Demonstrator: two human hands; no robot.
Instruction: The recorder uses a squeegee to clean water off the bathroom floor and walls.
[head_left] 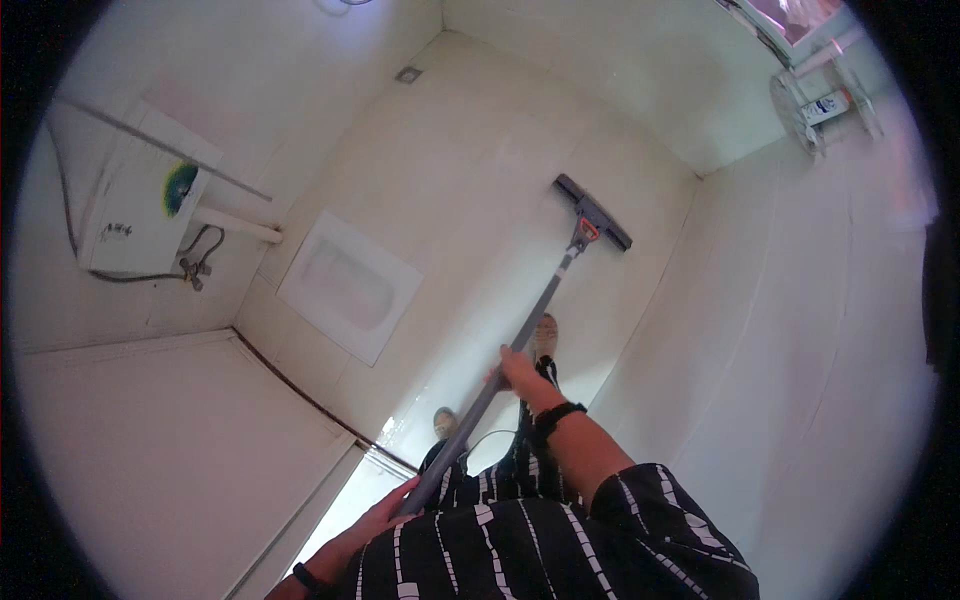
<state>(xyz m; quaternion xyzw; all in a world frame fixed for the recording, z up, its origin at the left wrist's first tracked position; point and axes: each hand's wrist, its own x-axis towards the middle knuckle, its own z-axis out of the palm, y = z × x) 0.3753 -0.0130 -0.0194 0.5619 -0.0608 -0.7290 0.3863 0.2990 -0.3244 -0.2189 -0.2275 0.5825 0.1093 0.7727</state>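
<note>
A long grey mop handle [540, 305] runs from near my waist up toward the middle of the floor. At its far end, the dark bar-shaped mop head [595, 215] with a red part at its joint rests on the beige tiles. My right hand [517, 372] is closed round the middle of the handle, above my feet. Lower left, my left hand [382, 512] grips the handle near its upper end, close to my body; its fingers are partly hidden. Both wrists wear dark bands.
A white squat toilet [352, 285] is set in the floor at left, below a wall-mounted cistern [140, 220] with pipes and a valve. A floor drain [408, 75] lies at the far corner. A corner shelf [800, 115] holds a bottle. A door [180, 440] stands at lower left.
</note>
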